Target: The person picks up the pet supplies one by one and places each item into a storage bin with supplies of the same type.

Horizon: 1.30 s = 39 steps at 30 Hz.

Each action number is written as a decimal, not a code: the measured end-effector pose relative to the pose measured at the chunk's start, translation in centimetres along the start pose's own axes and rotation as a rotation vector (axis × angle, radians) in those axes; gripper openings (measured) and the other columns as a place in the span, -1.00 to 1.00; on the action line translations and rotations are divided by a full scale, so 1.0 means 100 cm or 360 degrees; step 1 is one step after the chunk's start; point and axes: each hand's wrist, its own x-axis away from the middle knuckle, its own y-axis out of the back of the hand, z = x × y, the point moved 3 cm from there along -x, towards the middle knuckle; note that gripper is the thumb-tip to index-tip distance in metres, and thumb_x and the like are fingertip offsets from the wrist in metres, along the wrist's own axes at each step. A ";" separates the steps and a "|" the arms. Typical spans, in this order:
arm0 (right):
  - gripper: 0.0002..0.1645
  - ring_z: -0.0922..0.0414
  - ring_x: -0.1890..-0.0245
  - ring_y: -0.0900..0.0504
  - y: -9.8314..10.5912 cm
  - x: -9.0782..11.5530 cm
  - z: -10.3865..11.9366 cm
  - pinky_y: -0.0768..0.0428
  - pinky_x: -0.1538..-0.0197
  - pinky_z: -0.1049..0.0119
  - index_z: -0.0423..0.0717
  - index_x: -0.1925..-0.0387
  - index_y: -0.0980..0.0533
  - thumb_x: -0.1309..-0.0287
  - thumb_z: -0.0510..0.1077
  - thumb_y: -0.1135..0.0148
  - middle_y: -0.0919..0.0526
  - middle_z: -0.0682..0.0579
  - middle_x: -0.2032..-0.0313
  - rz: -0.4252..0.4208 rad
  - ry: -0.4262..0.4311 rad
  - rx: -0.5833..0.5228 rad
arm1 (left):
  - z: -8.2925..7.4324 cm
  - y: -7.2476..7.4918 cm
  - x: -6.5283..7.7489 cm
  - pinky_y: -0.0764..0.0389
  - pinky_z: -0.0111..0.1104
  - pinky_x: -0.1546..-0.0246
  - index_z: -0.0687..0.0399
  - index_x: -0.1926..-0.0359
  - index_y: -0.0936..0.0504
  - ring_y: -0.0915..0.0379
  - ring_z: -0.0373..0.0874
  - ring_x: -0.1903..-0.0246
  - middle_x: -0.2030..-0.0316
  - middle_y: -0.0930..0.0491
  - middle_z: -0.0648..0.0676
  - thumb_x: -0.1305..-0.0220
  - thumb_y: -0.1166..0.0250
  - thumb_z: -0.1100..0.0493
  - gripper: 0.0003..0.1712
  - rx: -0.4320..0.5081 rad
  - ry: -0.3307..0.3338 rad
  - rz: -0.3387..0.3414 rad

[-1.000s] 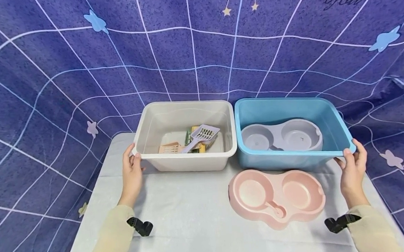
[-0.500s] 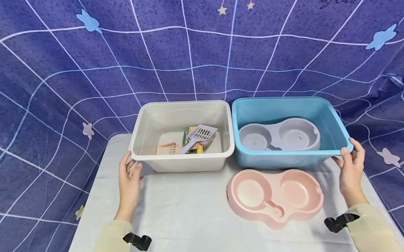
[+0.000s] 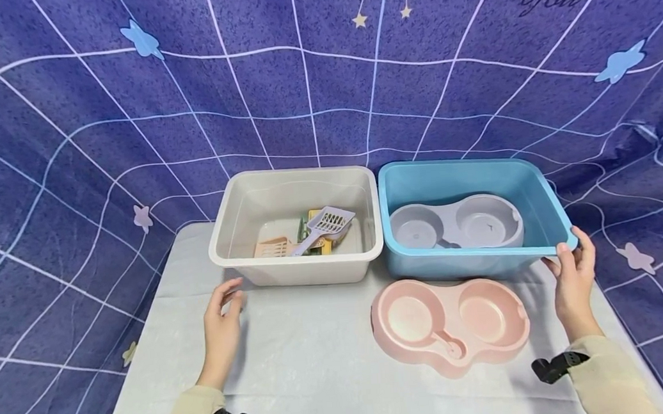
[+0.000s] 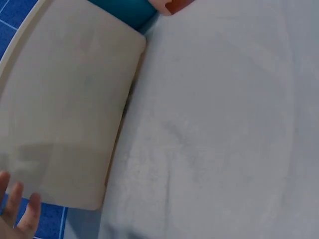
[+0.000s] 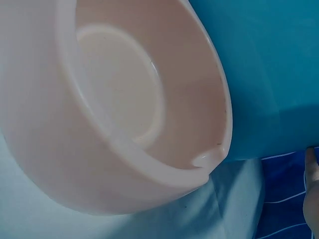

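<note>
My left hand [image 3: 223,330] is apart from the off-white bin [image 3: 307,273], just in front of its near left corner, with relaxed fingers and nothing held. In the left wrist view, those fingers [image 4: 31,216] show at the lower left, beside the bin wall. My right hand [image 3: 576,289] grips the near right corner of the blue bin [image 3: 468,261], thumb on the rim. A grey double pet bowl [image 3: 450,219] lies inside the blue bin. Within the off-white bin are a lilac litter scoop [image 3: 313,235], a peach scoop [image 3: 272,248] and partly hidden yellow and green items.
A pink double pet bowl [image 3: 453,307] lies on the white-covered table [image 3: 308,362], in front of the blue bin. Both bins stand side by side at the back, against a purple patterned curtain [image 3: 276,76]. More curtain hangs at left and right.
My left hand has let go of the off-white bin's near left corner and drawn back toward me. My right hand stays on the blue bin's corner. The view has shifted slightly.
</note>
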 end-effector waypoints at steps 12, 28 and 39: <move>-0.48 0.05 -0.20 -0.34 0.000 0.000 0.002 -0.55 0.10 0.55 0.04 -0.35 -0.31 -0.41 -0.27 -0.04 -0.31 -0.02 -0.22 0.0008 -0.0015 0.0010 | 0.008 -0.025 0.007 -0.56 -0.17 -0.05 0.19 -0.19 -0.55 -0.45 -0.12 -0.08 -0.18 -0.50 0.13 -0.53 -0.05 0.17 -0.65 0.0099 0.0108 0.0379; -0.46 0.06 -0.19 -0.35 0.001 -0.001 0.000 -0.55 0.10 0.54 0.04 -0.36 -0.28 -0.42 -0.27 -0.03 -0.30 -0.01 -0.22 -0.0011 -0.0025 -0.0016 | 0.015 -0.069 0.016 -0.54 -0.01 -0.06 0.11 -0.14 -0.61 -0.48 0.06 -0.09 -0.12 -0.58 0.10 -0.49 -0.11 0.13 -0.68 0.0054 0.0124 0.0737; -0.47 0.07 -0.16 -0.36 0.000 -0.001 -0.003 -0.54 0.09 0.54 0.05 -0.37 -0.28 -0.43 -0.26 -0.01 -0.30 -0.01 -0.21 -0.0013 -0.0014 -0.0011 | 0.016 -0.098 0.025 -0.55 -0.04 -0.03 0.07 -0.13 -0.62 -0.50 -0.10 -0.02 -0.07 -0.61 0.05 -0.47 -0.14 0.02 -0.64 0.0053 0.0146 0.0936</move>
